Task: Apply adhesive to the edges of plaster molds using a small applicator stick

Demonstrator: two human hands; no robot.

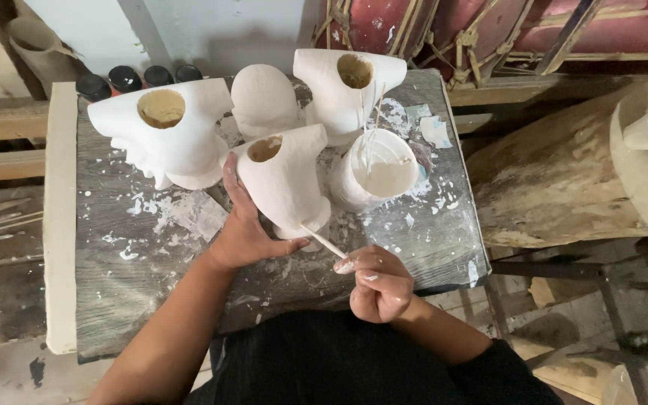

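Left hand (245, 232) clasps white plaster cast (283, 180) | right hand (379, 283) pinches thin stick (324, 243) at its base | slip bucket (376, 176) beside | three casts behind, apparently untouched

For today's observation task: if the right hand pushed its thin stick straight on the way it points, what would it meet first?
The stick in the right hand already seems to touch the lower part of the white plaster cast that the left hand steadies.
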